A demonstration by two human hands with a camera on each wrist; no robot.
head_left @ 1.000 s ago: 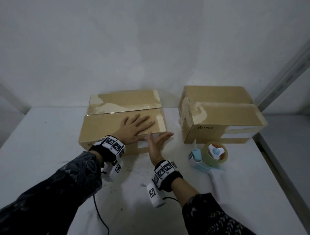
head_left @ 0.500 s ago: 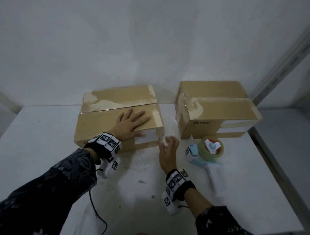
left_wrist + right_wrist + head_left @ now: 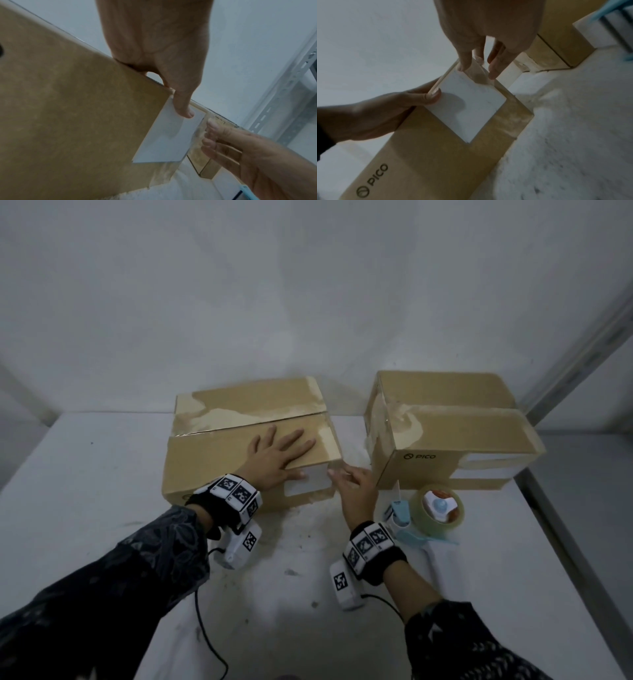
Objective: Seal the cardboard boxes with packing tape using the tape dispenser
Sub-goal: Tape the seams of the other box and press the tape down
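Two brown cardboard boxes stand side by side on the white table. My left hand (image 3: 279, 455) lies flat on the top of the left box (image 3: 219, 463), its thumb (image 3: 183, 108) pressed on the white label (image 3: 164, 143) on the front face. My right hand (image 3: 354, 486) has straight fingers (image 3: 465, 60) touching the clear tape at that box's front right corner. The right box (image 3: 455, 440), marked PICO, stands apart from both hands. The blue tape dispenser (image 3: 433, 510) with its clear roll lies on the table just right of my right wrist, held by no hand.
The table (image 3: 85, 474) is dusty in front of the boxes. A metal shelf upright (image 3: 582, 344) rises at the right, past the table's right edge. A black cable (image 3: 205, 628) trails from my left wrist toward me. A plain wall stands close behind the boxes.
My right hand has slid right from the left box's front face to its front right corner. The left hand has stayed flat on the box top.
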